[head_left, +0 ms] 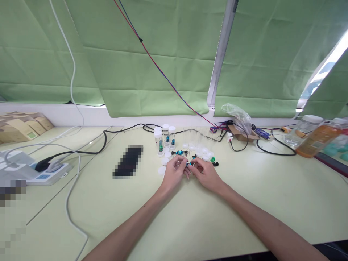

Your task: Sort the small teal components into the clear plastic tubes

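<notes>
My left hand (pixel 174 173) and my right hand (pixel 207 174) meet over the table, thumbs and fingertips pinched around a small metallic blue part (pixel 188 164). Its exact kind is too small to make out, and fingers cover most of it. Just beyond my fingers lie more small blue parts (pixel 179 153) and some black pieces. A green part (pixel 212 159) and a black knob-like piece (pixel 215 164) rest past my right hand. White round caps (pixel 162 170) are scattered on both sides. Several clear tubes with white caps (pixel 160 149) stand behind my left hand, blue or green parts inside.
More clear tubes (pixel 194 136) stand farther back. A dark blurred rectangle (pixel 128 162) lies left. Power strips (pixel 51 174) and a white cable (pixel 71 203) occupy the far left. At right are a cardboard box (pixel 241 136), black cables and an orange bottle (pixel 318 141).
</notes>
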A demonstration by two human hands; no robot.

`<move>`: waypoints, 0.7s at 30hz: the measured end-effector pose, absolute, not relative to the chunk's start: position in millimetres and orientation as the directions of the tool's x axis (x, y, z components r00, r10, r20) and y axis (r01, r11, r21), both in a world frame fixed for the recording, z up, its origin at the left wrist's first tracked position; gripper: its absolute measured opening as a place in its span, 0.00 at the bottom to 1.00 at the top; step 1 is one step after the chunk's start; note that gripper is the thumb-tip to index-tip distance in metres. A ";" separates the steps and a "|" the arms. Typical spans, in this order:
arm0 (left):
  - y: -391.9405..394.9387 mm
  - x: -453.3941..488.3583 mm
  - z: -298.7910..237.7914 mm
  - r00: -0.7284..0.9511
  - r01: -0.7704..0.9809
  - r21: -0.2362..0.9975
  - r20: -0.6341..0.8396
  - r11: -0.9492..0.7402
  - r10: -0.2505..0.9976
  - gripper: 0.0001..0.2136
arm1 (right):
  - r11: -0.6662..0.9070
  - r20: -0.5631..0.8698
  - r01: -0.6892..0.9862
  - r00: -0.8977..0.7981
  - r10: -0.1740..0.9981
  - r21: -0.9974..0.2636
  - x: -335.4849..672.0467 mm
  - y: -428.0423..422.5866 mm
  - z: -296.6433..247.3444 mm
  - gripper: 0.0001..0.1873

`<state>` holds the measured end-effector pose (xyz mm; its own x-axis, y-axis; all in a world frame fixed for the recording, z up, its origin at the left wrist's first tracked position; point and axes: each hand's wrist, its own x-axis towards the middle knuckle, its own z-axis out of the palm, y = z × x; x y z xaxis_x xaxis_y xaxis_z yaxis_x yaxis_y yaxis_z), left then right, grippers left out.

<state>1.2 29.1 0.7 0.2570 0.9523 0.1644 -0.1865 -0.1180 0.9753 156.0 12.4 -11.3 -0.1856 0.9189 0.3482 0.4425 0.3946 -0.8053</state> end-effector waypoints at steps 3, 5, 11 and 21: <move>29.0 1.3 0.9 0.256 -0.183 0.976 0.162 -0.117 0.953 0.15 | 0.401 0.355 0.449 -0.185 0.916 -0.799 156.1 12.4 -12.2 0.11; 29.0 1.5 0.8 0.260 -0.182 0.976 0.163 -0.117 0.952 0.15 | 0.407 0.359 0.450 -0.192 0.914 -0.795 156.0 12.1 -11.9 0.12; 29.2 2.6 0.1 0.263 -0.181 0.976 0.164 -0.118 0.951 0.15 | 0.426 0.372 0.457 -0.207 0.905 -0.781 155.7 11.7 -9.9 0.17; 29.0 2.8 0.2 0.267 -0.177 0.978 0.157 -0.111 0.951 0.15 | 0.398 0.351 0.470 -0.187 0.917 -0.788 155.7 11.6 -10.3 0.15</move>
<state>2.8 29.0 0.2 0.2669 0.9509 0.1566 -0.1769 -0.1114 0.9779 155.7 11.6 -10.3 -0.1869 0.9174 0.3514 0.4697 0.3976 -0.7882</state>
